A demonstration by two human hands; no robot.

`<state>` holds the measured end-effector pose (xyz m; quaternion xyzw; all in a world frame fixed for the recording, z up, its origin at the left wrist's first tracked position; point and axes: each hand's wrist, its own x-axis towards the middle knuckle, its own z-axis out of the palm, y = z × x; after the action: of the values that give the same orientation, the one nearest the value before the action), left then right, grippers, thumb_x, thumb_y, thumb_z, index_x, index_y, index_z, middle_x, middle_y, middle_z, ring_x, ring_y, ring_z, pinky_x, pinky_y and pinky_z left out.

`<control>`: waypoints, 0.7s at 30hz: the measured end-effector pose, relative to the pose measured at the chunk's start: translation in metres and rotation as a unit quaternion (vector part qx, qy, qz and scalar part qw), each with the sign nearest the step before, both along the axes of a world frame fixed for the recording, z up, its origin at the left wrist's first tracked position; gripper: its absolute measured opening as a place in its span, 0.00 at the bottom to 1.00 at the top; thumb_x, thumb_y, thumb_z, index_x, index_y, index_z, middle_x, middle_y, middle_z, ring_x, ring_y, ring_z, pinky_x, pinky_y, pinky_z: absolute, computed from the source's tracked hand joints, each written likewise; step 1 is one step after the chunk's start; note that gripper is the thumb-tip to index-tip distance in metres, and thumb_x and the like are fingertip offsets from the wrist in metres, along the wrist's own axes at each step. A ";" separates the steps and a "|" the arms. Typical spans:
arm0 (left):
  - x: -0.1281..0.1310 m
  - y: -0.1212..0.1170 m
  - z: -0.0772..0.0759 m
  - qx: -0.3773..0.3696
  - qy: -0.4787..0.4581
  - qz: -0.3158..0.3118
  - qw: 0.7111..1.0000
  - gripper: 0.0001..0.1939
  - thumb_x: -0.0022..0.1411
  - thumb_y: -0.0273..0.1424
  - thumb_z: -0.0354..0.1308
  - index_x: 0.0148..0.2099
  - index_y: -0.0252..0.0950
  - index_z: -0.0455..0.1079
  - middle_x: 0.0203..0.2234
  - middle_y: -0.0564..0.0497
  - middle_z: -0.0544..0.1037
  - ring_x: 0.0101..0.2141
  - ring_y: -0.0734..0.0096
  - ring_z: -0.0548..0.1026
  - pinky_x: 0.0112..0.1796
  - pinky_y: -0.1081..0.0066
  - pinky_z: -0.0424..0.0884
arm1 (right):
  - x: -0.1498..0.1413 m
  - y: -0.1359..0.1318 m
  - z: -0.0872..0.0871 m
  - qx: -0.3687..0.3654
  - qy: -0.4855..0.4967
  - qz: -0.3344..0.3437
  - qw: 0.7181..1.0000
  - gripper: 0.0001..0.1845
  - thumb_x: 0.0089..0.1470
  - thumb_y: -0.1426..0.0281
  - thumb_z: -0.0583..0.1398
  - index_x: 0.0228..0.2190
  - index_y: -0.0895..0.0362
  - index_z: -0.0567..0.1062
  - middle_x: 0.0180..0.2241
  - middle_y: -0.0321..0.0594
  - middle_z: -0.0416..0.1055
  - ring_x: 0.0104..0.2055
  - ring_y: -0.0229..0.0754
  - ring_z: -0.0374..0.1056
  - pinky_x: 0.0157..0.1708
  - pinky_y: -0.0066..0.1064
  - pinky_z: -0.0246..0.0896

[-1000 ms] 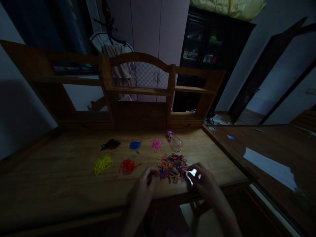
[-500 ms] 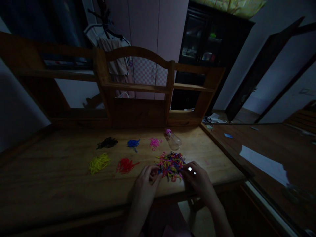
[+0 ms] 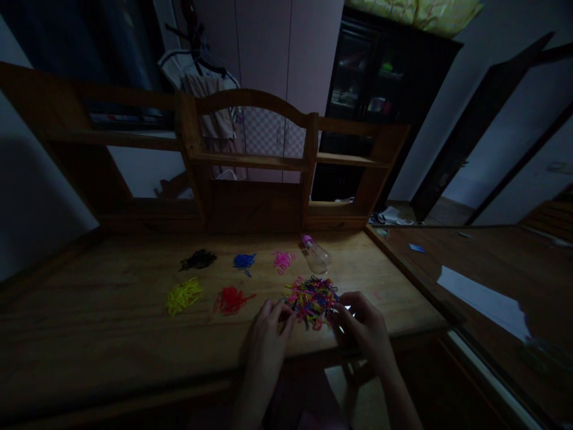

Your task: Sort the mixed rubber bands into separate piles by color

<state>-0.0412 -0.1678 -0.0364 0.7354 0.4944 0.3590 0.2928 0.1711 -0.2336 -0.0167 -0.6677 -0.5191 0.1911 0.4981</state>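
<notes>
A mixed heap of thin, multicoloured, stringy pieces like rubber bands [image 3: 312, 300] lies on the wooden desk [image 3: 134, 346]. My left hand [image 3: 272, 325] is at the heap's left edge, its fingers curled and the thumb and forefinger closed together. At the right edge is my right hand [image 3: 360, 313], fingertips and thumb bent in against the bands. Whatever either hand pinches is too small and dark to make out. Sorted by colour, further left, lie a yellow pile [image 3: 184, 296], a red pile [image 3: 233, 300], a black pile [image 3: 198, 260], a blue pile [image 3: 244, 261] and a pink pile [image 3: 283, 261].
A clear bulb-shaped bottle [image 3: 317, 257] with a pink cap lies behind the heap. A wooden shelf unit [image 3: 255, 206] closes off the desk's back. To the right, a brown surface [image 3: 483, 257] carries a white paper sheet [image 3: 486, 301] and a small blue card [image 3: 416, 248].
My left hand has moved right and up to the heap's edge, its thumb and forefinger closing. My right hand moved in against the heap, then back slightly. The view shifted a little.
</notes>
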 end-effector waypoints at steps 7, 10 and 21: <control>-0.003 -0.002 0.003 -0.037 -0.079 0.014 0.996 0.08 0.61 0.36 0.54 0.33 0.39 0.70 0.33 0.49 0.74 0.32 0.65 0.72 0.36 0.68 0.65 | -0.012 0.005 0.006 -0.010 -0.020 0.019 1.000 0.12 0.56 0.62 0.61 0.39 0.56 0.77 0.31 0.39 0.75 0.26 0.39 0.67 0.26 0.28 0.60; -0.003 -0.002 0.002 -0.082 -0.131 0.024 0.988 0.08 0.62 0.38 0.53 0.34 0.40 0.68 0.32 0.50 0.76 0.33 0.64 0.74 0.36 0.68 0.66 | -0.023 0.014 0.007 0.015 -0.098 0.061 0.993 0.07 0.56 0.67 0.61 0.36 0.54 0.78 0.33 0.38 0.75 0.31 0.40 0.69 0.31 0.29 0.62; -0.015 0.011 0.001 -0.183 -0.360 -0.009 0.915 0.17 0.57 0.36 0.61 0.47 0.35 0.74 0.35 0.46 0.79 0.34 0.66 0.76 0.35 0.72 0.69 | -0.042 0.035 0.009 -0.041 -0.300 0.108 0.947 0.12 0.56 0.77 0.57 0.37 0.52 0.77 0.42 0.40 0.72 0.40 0.42 0.71 0.36 0.29 0.63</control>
<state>-0.0565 -0.1573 -0.0353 0.4942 0.4060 0.5005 0.5835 0.1293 -0.1991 -0.0077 -0.6541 -0.7053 0.0555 0.2676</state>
